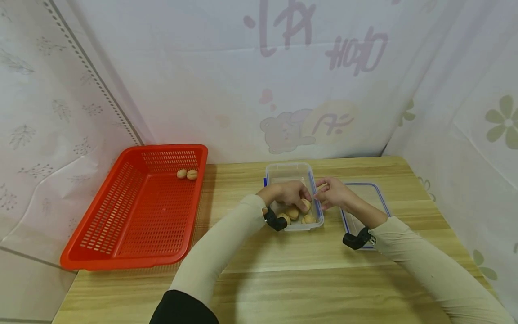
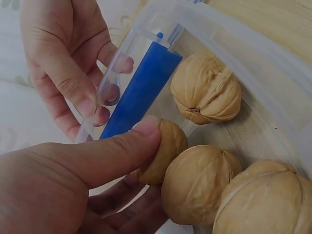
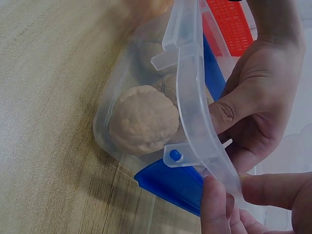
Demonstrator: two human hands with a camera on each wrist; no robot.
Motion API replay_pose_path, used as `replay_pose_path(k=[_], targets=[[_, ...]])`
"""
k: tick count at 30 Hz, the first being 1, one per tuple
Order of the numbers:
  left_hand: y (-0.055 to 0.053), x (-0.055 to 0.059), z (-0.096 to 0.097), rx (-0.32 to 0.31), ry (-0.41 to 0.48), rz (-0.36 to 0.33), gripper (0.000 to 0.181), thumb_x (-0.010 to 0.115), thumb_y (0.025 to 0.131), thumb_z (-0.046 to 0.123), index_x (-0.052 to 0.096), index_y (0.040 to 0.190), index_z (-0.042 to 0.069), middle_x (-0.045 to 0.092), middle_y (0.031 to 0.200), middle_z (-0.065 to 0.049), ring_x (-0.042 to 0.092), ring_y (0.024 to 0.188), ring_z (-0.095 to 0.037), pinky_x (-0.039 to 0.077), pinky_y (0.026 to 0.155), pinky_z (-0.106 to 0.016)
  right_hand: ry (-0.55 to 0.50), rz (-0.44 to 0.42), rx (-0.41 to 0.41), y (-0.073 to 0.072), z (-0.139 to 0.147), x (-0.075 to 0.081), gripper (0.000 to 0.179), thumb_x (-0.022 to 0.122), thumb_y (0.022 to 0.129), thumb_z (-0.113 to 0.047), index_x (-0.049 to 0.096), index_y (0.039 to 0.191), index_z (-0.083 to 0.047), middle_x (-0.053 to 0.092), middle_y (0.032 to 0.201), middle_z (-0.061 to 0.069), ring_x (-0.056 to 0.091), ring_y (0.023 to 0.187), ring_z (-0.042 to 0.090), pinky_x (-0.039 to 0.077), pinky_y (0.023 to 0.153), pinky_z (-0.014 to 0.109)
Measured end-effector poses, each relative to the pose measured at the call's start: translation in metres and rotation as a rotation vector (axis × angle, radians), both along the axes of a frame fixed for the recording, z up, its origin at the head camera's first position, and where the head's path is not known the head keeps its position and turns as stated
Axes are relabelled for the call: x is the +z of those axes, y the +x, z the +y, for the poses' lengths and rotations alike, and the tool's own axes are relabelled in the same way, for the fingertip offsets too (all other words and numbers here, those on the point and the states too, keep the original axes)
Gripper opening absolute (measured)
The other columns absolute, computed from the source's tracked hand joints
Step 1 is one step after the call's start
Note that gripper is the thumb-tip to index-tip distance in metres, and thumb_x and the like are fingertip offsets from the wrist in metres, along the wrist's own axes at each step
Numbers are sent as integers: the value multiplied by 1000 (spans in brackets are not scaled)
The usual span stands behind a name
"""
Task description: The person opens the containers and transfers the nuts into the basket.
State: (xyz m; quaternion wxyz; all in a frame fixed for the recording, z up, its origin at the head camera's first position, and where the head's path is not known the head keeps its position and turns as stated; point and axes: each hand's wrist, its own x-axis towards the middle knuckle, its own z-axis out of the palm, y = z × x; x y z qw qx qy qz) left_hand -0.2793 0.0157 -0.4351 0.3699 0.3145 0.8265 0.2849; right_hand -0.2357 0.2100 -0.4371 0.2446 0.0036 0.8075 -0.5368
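A clear plastic box (image 1: 288, 168) with blue side latches stands on the table, several walnuts (image 1: 292, 213) lying at its near end. My left hand (image 1: 289, 192) reaches inside it, and its thumb and fingers pinch one walnut (image 2: 168, 151) beside the others. At the box's right side, my right hand (image 1: 333, 194) holds the rim between thumb and fingers, with the fingertips (image 3: 214, 197) showing at the edge. A blue latch (image 2: 144, 87) hangs down along that wall. Part of the left hand's fingers is hidden behind the walnuts in the left wrist view.
A red plastic basket (image 1: 121, 263) stands at the left, with two walnuts (image 1: 192, 174) in its far right corner. The blue-edged clear lid (image 1: 366, 191) lies flat right of the box, partly under my right forearm. Printed cloth (image 1: 226, 90) hangs behind the table.
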Motion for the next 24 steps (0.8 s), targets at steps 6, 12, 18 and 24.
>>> replay_pose_path(k=[6, 12, 18, 24], targets=[[-1, 1, 0, 15, 11, -8, 34, 74, 93, 8, 68, 126, 2, 67, 113, -3, 53, 98, -12, 45, 91, -27, -3, -1, -1, 0, 1, -1, 48, 57, 99, 2, 37, 141, 12, 58, 105, 17, 62, 81, 20, 60, 66, 30], [-2, 3, -2, 27, 14, 15, 37, 75, 93, 9, 67, 129, 4, 66, 125, -6, 56, 116, -19, 45, 106, -37, -7, 1, -3, 0, 1, 0, 48, 58, 99, 2, 37, 141, 12, 58, 106, 17, 62, 81, 20, 60, 66, 31], [-5, 10, -7, 42, 35, 38, 39, 73, 94, 10, 65, 131, 4, 64, 131, -6, 54, 128, -25, 42, 111, -39, -13, 3, 1, 1, 0, 1, 48, 59, 99, 2, 37, 140, 12, 58, 106, 18, 62, 81, 22, 61, 68, 33], [-9, 19, -10, 44, 65, 97, 38, 73, 95, 11, 65, 132, 4, 65, 131, -7, 56, 125, -25, 45, 108, -36, -9, 1, 1, 1, 1, 1, 48, 59, 99, 1, 37, 140, 12, 59, 106, 18, 62, 83, 22, 61, 69, 34]])
